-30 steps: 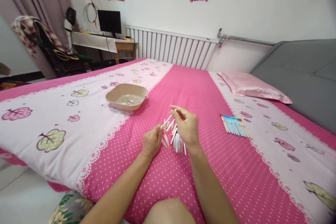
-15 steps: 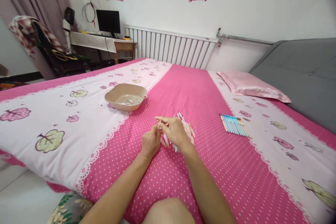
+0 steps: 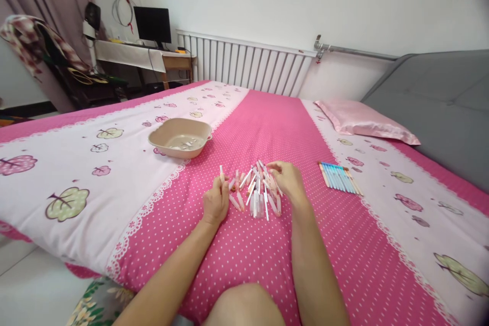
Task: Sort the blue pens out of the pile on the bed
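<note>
My left hand (image 3: 216, 202) is closed around a slender white stick-like piece (image 3: 222, 173), which stands upright out of the fist. To its right, a loose pile of thin pale pink, white and clear sticks or tubes (image 3: 256, 191) lies on the bedspread; their exact kind is too small to tell. My right hand (image 3: 287, 179) is at the pile's right edge, with its fingers bent and the thumb and index tips slightly apart. Nothing shows clearly between them. Farther right, several blue pen-like sticks (image 3: 340, 178) with brown ends lie side by side in a row.
A beige plastic basin (image 3: 179, 152) with small pale bits inside sits left of the pile. The bed has a pink dotted spread (image 3: 267, 122). A pink pillow (image 3: 367, 119) lies at the back right. My knee (image 3: 242, 308) is at the front edge.
My hands were together over the pile and have come apart. The right hand has moved right, uncovering the pile. A white piece now stands up from my left fist. The view has shifted slightly.
</note>
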Tool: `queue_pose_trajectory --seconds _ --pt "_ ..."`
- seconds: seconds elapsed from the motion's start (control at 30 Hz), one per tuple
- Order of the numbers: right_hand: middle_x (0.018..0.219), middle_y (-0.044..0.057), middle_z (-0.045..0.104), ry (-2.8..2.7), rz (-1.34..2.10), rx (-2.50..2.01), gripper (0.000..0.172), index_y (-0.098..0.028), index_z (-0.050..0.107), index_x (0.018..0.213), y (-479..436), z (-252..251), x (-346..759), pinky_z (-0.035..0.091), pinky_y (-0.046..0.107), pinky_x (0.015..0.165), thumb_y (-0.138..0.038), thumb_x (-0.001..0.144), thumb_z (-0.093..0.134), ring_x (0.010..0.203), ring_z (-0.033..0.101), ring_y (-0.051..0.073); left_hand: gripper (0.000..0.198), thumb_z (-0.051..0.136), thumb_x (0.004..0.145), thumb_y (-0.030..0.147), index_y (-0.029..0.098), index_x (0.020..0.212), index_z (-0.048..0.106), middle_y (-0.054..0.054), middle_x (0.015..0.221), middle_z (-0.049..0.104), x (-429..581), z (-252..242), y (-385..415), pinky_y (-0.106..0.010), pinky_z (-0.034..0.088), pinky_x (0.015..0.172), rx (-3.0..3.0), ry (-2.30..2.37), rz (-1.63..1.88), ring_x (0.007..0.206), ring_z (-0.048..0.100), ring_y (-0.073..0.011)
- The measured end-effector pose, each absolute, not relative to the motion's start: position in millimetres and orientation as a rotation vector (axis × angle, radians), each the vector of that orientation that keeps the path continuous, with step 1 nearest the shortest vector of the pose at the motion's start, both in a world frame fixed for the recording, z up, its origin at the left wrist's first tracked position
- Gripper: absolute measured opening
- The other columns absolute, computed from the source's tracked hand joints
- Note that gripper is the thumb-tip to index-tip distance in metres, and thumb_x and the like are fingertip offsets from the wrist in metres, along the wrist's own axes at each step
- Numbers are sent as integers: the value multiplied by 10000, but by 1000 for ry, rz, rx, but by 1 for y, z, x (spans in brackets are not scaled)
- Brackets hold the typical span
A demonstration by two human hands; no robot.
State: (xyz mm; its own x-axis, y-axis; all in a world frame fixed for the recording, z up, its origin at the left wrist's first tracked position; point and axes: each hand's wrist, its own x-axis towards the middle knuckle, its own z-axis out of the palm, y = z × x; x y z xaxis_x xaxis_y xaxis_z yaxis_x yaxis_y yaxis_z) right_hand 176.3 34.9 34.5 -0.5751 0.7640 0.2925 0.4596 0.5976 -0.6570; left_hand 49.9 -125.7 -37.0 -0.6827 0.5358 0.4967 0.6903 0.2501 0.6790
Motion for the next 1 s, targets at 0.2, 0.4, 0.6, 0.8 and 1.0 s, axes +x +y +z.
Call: queue_pose_trajectory --seconds 0.2,0.4,0.6,0.8,1.0 --pt "769 8 712 -2561 730 -912 228 -268 720 756 21 16 157 452 272 660 -99 708 574 741 645 175 297 256 904 387 182 853 464 28 561 496 48 -39 -124 -231 340 513 -1156 -2383 -1429 482 494 -128" --pt "825 18 700 -2793 756 -824 218 -225 720 695 8 10 147 401 224 680 -74 673 564 805 623 154 294 256 897 392 186 844 458 25 562 508 49 -36 -124 -230 329 509 -1154 -2415 -1437 478 493 -132" --pt "884 39 656 -2817 719 -998 178 -183 672 823 0 11 147 365 235 632 -258 717 550 781 586 167 306 255 892 401 186 854 468 23 564 515 49 -35 -125 -235 326 520 -1147 -2425 -1427 483 496 -136" --pt "885 31 628 -2841 668 -1000 184 -189 624 865 0 10 147 334 238 618 -241 737 503 744 556 156 313 253 895 404 181 872 471 24 561 508 49 -37 -124 -231 319 511 -1153 -2432 -1419 478 489 -134" --pt "1000 33 610 -2884 613 -899 190 -194 638 877 0 12 149 339 236 671 -241 746 509 840 555 160 309 250 897 401 183 885 468 22 567 503 49 -38 -124 -231 319 514 -1151 -2435 -1412 487 490 -135"
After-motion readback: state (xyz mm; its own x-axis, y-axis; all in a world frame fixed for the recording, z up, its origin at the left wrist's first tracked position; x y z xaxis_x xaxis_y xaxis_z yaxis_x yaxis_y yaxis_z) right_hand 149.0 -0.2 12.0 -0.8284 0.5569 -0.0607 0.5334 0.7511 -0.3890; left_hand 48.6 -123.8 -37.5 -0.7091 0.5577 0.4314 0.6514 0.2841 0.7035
